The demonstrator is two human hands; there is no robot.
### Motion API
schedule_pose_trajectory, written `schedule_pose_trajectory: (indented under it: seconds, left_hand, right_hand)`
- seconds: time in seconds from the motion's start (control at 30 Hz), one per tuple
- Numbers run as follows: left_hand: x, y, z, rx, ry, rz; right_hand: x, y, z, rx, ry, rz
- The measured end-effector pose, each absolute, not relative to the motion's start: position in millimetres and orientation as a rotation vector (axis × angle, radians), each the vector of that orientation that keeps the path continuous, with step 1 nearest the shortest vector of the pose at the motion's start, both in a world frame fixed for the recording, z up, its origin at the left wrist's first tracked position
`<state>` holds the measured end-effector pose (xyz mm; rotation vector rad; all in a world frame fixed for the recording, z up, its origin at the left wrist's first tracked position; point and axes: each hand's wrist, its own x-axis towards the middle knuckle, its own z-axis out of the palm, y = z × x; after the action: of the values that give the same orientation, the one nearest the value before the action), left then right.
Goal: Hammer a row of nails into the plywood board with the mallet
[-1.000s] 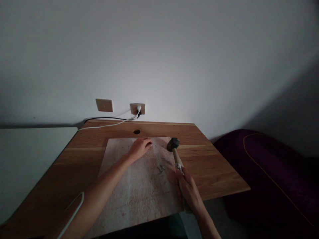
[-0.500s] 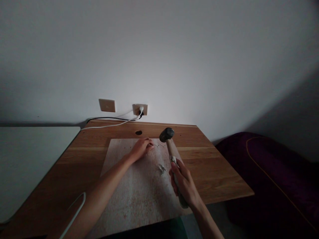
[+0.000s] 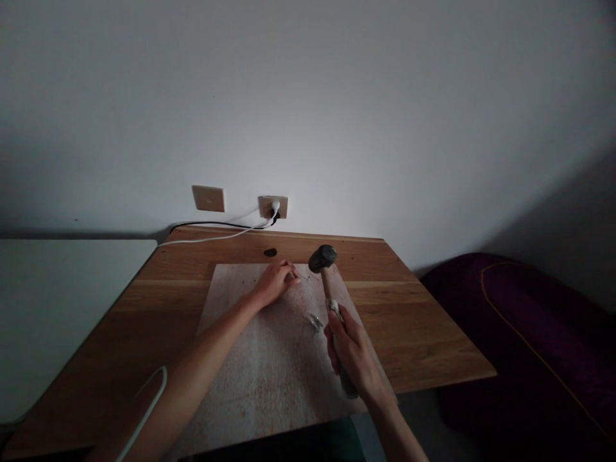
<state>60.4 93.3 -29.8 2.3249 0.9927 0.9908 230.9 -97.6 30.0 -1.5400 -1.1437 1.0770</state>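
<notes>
My left hand rests on a pale, reddish-stained wooden board, its fingertips pinched around what looks like a thin nail, too small to see well. My right hand grips the wooden handle of a hammer and holds it upright. The hammer's dark head is raised above the board's far part, just right of my left fingertips. A small heap of metal nails lies on the board, close to my right hand.
The board lies on an oak table with a round hole near the wall. Black and white cables run from a wall socket beside a switch plate. A white surface adjoins at left; dark purple upholstery sits at right.
The hammer head has risen and moved left since the oldest frame, with my right hand drawn up and left. My left hand has shifted little.
</notes>
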Motion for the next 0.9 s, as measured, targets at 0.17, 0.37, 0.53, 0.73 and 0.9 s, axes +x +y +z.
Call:
schedule_pose_trajectory:
  seconds: [0.17, 0.37, 0.53, 0.73, 0.9]
  left_hand:
    - [61, 93, -27, 2.339, 0.954, 0.976]
    - [61, 95, -38, 2.334, 1.079, 1.016]
    - [60, 95, -36, 2.347, 1.071, 1.000]
    - [61, 96, -30, 2.333, 0.949, 0.999]
    - [60, 100, -40, 2.316, 0.988, 1.019]
  right_hand:
    - [233, -102, 34, -1.556, -1.113, 1.113]
    - [228, -99, 30, -1.495, -1.218, 1.125]
    - [233, -93, 23, -1.536, -1.231, 1.173]
    - [241, -100, 31, -1.535, -1.146, 1.113]
    - [234, -105, 34, -1.521, -1.126, 1.052]
